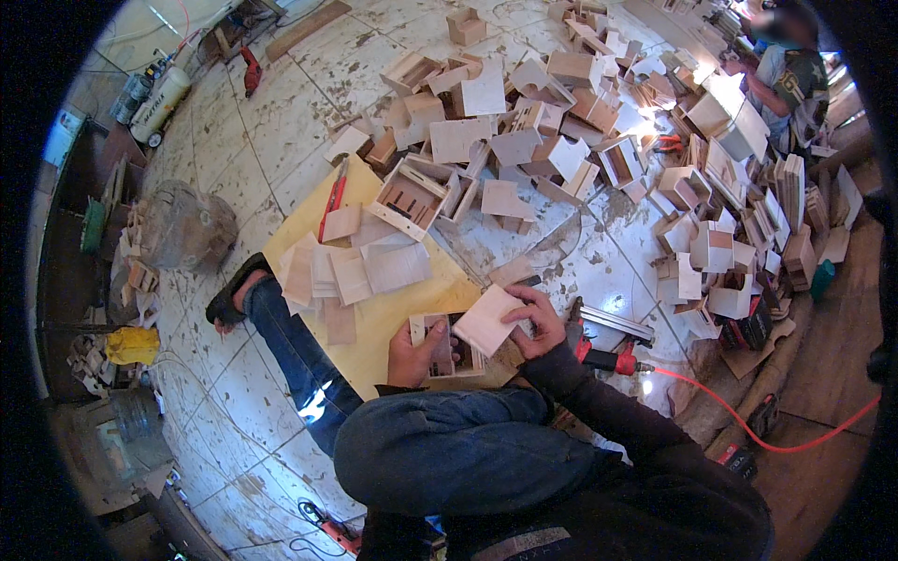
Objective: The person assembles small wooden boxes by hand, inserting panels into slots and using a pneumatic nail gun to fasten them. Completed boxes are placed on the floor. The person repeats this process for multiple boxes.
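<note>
Close to my lap, my left hand (416, 355) grips the left side of a small open wooden box (465, 367), its thumb over the rim. A thin pale wooden panel (486, 321) is pinched in my right hand (536, 323), tilted just above the box's right part and hiding some of it. Several loose wooden panels (398, 266) lie fanned out beyond my left hand on a yellow board (360, 363). Another wooden box (410, 199), with dark slots inside, stands at the board's far edge. A red-handled tool (334, 201) rests left of it.
A large heap of small wooden boxes (524, 140) spreads across the tiled floor. At my right lie a red nail gun (608, 358) and its orange air hose (720, 407). An air compressor (161, 105) stands far left. Another person (786, 79) is at the far right.
</note>
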The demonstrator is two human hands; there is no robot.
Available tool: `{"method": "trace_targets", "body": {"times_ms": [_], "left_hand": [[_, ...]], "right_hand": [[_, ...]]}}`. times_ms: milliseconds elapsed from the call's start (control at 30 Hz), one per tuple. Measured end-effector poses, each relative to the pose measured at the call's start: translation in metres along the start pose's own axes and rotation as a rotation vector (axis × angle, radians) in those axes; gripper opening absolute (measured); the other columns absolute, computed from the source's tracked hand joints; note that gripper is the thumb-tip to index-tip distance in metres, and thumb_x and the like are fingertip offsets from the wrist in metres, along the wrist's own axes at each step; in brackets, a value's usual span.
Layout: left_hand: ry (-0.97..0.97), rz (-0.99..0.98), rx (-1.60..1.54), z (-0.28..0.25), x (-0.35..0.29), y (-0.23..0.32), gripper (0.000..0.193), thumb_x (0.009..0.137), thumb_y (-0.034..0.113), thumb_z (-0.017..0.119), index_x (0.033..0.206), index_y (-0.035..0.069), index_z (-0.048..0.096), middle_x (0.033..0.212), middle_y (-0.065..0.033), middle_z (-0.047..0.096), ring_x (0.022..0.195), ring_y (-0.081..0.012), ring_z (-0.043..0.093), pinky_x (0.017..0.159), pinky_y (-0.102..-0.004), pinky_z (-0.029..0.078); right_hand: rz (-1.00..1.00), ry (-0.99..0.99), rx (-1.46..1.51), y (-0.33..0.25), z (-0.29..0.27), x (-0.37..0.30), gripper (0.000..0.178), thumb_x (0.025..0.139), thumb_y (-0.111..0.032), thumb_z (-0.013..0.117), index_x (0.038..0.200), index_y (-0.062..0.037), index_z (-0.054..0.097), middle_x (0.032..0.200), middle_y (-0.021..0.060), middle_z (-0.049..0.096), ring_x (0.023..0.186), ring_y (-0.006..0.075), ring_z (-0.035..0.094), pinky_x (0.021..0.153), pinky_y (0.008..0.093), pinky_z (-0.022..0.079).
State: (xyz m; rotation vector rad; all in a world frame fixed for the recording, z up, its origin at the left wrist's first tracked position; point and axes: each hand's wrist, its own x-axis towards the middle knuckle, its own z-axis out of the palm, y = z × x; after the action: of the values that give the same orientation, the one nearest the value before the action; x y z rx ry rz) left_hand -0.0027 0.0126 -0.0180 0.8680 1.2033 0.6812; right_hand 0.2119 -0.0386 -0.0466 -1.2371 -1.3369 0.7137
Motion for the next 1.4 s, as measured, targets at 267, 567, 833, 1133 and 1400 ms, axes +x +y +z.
{"method": "trace_targets", "body": {"times_ms": [267, 567, 833, 1133, 1400], "left_hand": [[-0.024, -0.082, -0.107, -0.001, 0.002, -0.002, 0.026, 0.089, 0.013, 0.059, 0.109, -0.002, 0.050, 0.095, -0.0147, 0.061, 0.078, -0.0242, 0.066, 0.066, -0.0381, 0.058], [-0.031, -0.057, -0.113, 0.001, 0.000, -0.002, 0.025, 0.090, 0.013, 0.058, 0.109, -0.001, 0.048, 0.087, -0.0154, 0.064, 0.072, -0.0226, 0.066, 0.062, -0.0334, 0.056], [-0.049, 0.030, 0.005, 0.000, 0.005, -0.009, 0.034, 0.084, 0.012, 0.067, 0.109, 0.001, 0.048, 0.092, -0.0103, 0.063, 0.078, -0.0177, 0.064, 0.066, -0.0314, 0.055], [-0.041, 0.156, 0.214, 0.008, 0.003, 0.001, 0.049, 0.073, 0.010, 0.077, 0.111, 0.000, 0.048, 0.101, -0.0099, 0.061, 0.090, -0.0169, 0.061, 0.079, -0.0302, 0.051], [-0.048, 0.097, 0.155, 0.004, 0.008, -0.010, 0.048, 0.075, 0.012, 0.075, 0.112, -0.001, 0.048, 0.101, -0.0099, 0.060, 0.092, -0.0166, 0.059, 0.080, -0.0304, 0.049]], "right_hand": [[0.862, -0.293, 0.353, -0.014, 0.004, -0.027, 0.028, 0.092, -0.021, 0.056, 0.107, 0.0021, 0.047, 0.089, 0.0094, 0.063, 0.072, 0.0131, 0.064, 0.054, 0.0257, 0.051], [0.758, -0.553, 0.303, -0.016, -0.004, -0.024, 0.035, 0.098, -0.035, 0.042, 0.108, -0.0029, 0.051, 0.069, 0.0024, 0.058, 0.054, 0.0077, 0.051, 0.048, 0.0234, 0.042], [0.801, -0.707, 0.297, -0.006, 0.007, -0.015, 0.039, 0.097, -0.039, 0.041, 0.106, -0.0035, 0.051, 0.068, 0.0024, 0.056, 0.055, 0.0080, 0.052, 0.050, 0.0248, 0.044], [0.420, -0.819, -0.140, 0.004, 0.006, -0.005, 0.052, 0.096, -0.045, 0.036, 0.084, 0.0020, 0.053, 0.065, 0.0191, 0.056, 0.062, 0.0315, 0.059, 0.058, 0.0399, 0.046], [0.409, -0.741, -0.201, 0.003, 0.016, -0.012, 0.054, 0.095, -0.047, 0.037, 0.078, 0.0022, 0.052, 0.062, 0.0236, 0.055, 0.060, 0.0402, 0.058, 0.056, 0.0449, 0.045]]}}
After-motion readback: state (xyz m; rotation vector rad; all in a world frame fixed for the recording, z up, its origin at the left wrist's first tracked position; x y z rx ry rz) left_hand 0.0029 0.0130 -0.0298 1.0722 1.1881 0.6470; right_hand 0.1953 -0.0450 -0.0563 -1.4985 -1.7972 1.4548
